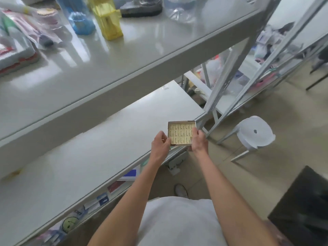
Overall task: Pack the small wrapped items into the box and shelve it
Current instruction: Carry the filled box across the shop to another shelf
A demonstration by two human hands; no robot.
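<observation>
The left hand (160, 144) and the right hand (199, 141) are clasping opposite sides of the shallow brown cardboard box (177, 122), which is lying level and full of small cream wrapped items (180, 133). The box is sitting over the front right corner of the white middle shelf (106, 139). The shelf's bare surface is stretching leftward, on the left hand's side.

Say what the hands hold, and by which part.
Both hold the open box of wrapped items: left hand grips its left edge, right hand its right edge.
</observation>
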